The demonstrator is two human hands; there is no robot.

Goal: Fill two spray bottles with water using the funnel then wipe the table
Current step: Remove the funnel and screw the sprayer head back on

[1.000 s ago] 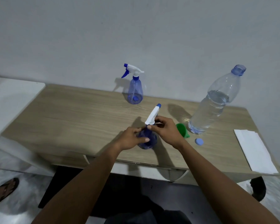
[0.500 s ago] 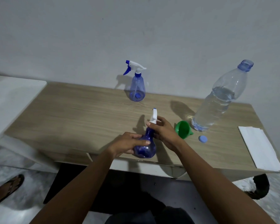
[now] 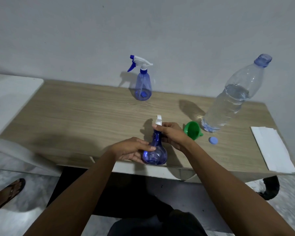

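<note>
The wood-grain table [image 3: 75,116] stands against a pale wall, its near edge partly covered by the person's forearms. At its right end stands a large clear water bottle [image 3: 228,106], uncapped and about two-thirds full. Just right of it a folded white paper towel [image 3: 272,150] lies flat at the table's right edge. The near spray bottle [image 3: 155,154], translucent blue with a round belly and a narrow neck, stands upright close to the front edge. The left hand [image 3: 131,149] grips its belly from the left, fingers curled round it. The right hand [image 3: 172,133] pinches the neck just below the white spray head [image 3: 158,120]. These fingers hide the collar, so whether the head is screwed on cannot be told, and no water level can be made out through the tinted wall. A second spray bottle [image 3: 142,87], blue with a white-and-blue trigger, stands well apart near the wall. A green funnel [image 3: 192,130] lies on its side between the right hand and the water bottle, and a small blue cap [image 3: 213,140] lies near it.
</note>
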